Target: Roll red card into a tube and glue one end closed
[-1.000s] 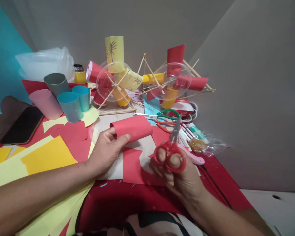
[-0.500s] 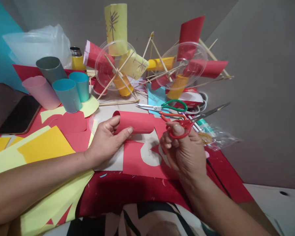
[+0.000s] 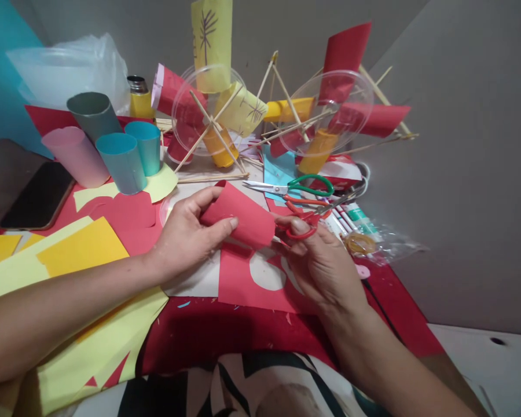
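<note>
A red paper tube (image 3: 245, 215) tilts down to the right, with my left hand (image 3: 191, 231) wrapped round its left end, thumb along the near side. Red-handled scissors (image 3: 309, 223) are in my right hand (image 3: 327, 263), blades pointing up and away to the right. The fingertips of that hand are at the tube's right end; whether they pinch its edge I cannot tell. Below the tube lies a red paper sheet (image 3: 238, 281) with rounded holes cut in it. Green-handled scissors (image 3: 286, 187) lie just behind the tube, beside orange-handled ones partly hidden.
Stick frames with clear plastic discs (image 3: 325, 113) and coloured paper tubes stand at the back. Pink (image 3: 76, 156), grey and blue paper cups stand left, near a phone (image 3: 37, 197). Yellow sheets (image 3: 84, 249) lie front left; markers (image 3: 342, 217) and a plastic bag (image 3: 395, 246) are right.
My right hand has moved left to the tube with the scissors, whose blades now point farther away from me. The tube has tipped, its right end lower. The view has shifted slightly.
</note>
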